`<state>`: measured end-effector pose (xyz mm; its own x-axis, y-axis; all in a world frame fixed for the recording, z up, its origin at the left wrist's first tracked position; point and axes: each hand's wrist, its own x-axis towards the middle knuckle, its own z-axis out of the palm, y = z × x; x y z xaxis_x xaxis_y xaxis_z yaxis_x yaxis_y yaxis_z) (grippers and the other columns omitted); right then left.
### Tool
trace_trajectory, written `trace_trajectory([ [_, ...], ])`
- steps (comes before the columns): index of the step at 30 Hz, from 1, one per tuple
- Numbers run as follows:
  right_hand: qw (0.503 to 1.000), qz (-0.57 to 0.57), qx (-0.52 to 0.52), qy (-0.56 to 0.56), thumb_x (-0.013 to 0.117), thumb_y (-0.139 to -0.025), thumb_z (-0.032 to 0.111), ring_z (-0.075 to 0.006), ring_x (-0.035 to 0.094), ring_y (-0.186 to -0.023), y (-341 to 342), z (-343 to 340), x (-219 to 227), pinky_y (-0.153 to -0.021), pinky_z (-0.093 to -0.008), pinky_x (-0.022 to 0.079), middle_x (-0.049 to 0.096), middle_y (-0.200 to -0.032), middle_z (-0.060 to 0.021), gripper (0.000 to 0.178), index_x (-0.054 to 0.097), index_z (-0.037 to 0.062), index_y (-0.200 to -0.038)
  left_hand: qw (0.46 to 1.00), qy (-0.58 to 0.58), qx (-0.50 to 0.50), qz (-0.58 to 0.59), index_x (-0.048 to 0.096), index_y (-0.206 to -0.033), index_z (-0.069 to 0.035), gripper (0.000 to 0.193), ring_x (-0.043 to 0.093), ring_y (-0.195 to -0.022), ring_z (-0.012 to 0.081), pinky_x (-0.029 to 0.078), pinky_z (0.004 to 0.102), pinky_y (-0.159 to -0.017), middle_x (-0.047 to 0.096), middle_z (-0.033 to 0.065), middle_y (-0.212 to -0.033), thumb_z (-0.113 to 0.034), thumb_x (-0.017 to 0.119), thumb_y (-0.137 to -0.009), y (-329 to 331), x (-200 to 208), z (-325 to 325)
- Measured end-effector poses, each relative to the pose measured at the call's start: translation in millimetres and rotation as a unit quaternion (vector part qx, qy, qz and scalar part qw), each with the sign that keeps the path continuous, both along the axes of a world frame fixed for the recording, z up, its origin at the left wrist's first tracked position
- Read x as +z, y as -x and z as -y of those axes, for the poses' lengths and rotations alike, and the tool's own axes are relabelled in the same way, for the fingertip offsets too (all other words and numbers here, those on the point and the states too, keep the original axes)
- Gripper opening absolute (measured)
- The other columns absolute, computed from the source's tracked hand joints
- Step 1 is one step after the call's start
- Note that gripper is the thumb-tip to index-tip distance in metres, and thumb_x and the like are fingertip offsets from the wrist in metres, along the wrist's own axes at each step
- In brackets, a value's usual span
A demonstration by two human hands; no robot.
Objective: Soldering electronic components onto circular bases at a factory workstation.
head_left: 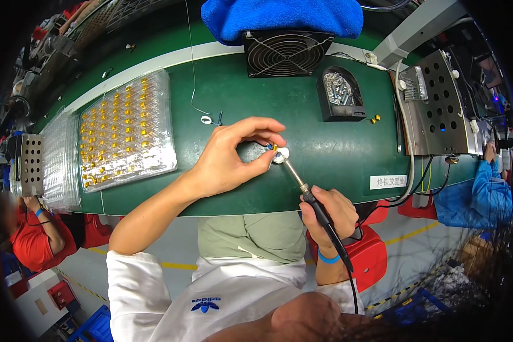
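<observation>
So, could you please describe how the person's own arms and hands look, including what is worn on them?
Both the left hand and the right hand are without gloves. A loose white left sleeve ends near the elbow, leaving the forearm bare. A narrow blue wristband circles the right wrist; none shows on the left.

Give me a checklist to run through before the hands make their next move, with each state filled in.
1. Right hand on the slim, black-handled soldering iron, behind its metal shaft: ok.
2. Left hand pinching the small white-and-gold workpiece: ok.
3. Iron's tip touching the workpiece: cannot tell, they overlap in this view.
4. Clear plastic tray of gold-coloured parts away from the iron: ok, off to the left.
5. Loose parts stowed: not ok, small gold-coloured pieces lie beside the black round-backed bin.
6. Black square fan running: cannot tell.
</observation>
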<state>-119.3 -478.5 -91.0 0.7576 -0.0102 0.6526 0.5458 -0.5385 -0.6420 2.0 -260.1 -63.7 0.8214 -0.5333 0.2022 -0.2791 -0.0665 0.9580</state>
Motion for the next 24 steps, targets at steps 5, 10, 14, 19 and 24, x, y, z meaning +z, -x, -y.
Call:
trace_trajectory([
  [5, 1.000, 0.025, -0.006, -0.017, 0.086, -0.080, 0.009, -0.0242, 0.061, -0.053, -0.5, 1.8, -3.8, -0.050, -0.0319, 0.046, 0.064, -0.067, -0.0106, 0.034, 0.071, -0.0062, -0.106, 1.000, -0.003, -0.002, 0.004, 0.064, -0.126, 0.000, 0.041, 0.075, -0.103, 0.0206, 0.058, 0.0336, -0.098, 0.077, 0.0110, -0.109, 0.004, 0.072, -0.086, -1.2, 2.5, 1.4],
  [10, 0.999, 0.029, -0.011, -0.027, 0.088, -0.080, 0.011, -0.0241, 0.060, -0.052, -0.1, 3.4, -7.6, -0.049, -0.0319, 0.045, 0.065, -0.067, -0.0109, 0.037, 0.071, -0.0057, -0.108, 0.999, 0.003, -0.002, 0.044, 0.066, -0.123, 0.001, 0.038, 0.075, -0.100, 0.0223, 0.059, 0.0336, -0.093, 0.076, 0.0120, -0.105, 0.005, 0.071, -0.085, -5.0, 2.4, 2.1],
  [14, 0.995, -0.028, -0.092, -0.029, 0.079, -0.090, 0.011, -0.0244, 0.069, -0.069, 4.4, 1.9, 2.5, -0.064, -0.0311, 0.054, 0.073, -0.085, -0.0144, 0.036, 0.067, -0.0062, -0.119, 0.982, -0.060, -0.006, 0.177, 0.071, -0.111, 0.001, 0.029, 0.073, -0.092, 0.0249, 0.058, 0.0341, -0.081, 0.073, 0.0136, -0.103, 0.005, 0.076, -0.083, -3.1, 7.8, -2.9],
  [19, 0.978, 0.028, -0.173, 0.115, 0.074, -0.090, -0.001, -0.0314, 0.059, -0.077, -44.3, 13.9, 34.2, -0.070, -0.0404, 0.048, 0.062, -0.092, -0.0173, 0.040, 0.066, -0.0007, -0.129, 0.967, -0.080, 0.026, 0.241, 0.072, -0.109, 0.000, 0.027, 0.072, -0.091, 0.0262, 0.058, 0.0350, -0.081, 0.073, 0.0146, -0.104, 0.006, 0.074, -0.083, 6.8, 23.3, -17.3],
  [24, 0.974, -0.030, -0.133, 0.183, 0.076, -0.082, -0.008, -0.0330, 0.060, -0.078, -51.3, 31.2, 32.8, -0.073, -0.0395, 0.051, 0.065, -0.090, -0.0133, 0.053, 0.066, 0.0022, -0.134, 0.957, -0.119, 0.044, 0.262, 0.072, -0.108, 0.000, 0.024, 0.073, -0.090, 0.0239, 0.058, 0.0335, -0.080, 0.072, 0.0125, -0.103, 0.003, 0.073, -0.084, -9.0, 58.0, -50.8],
])
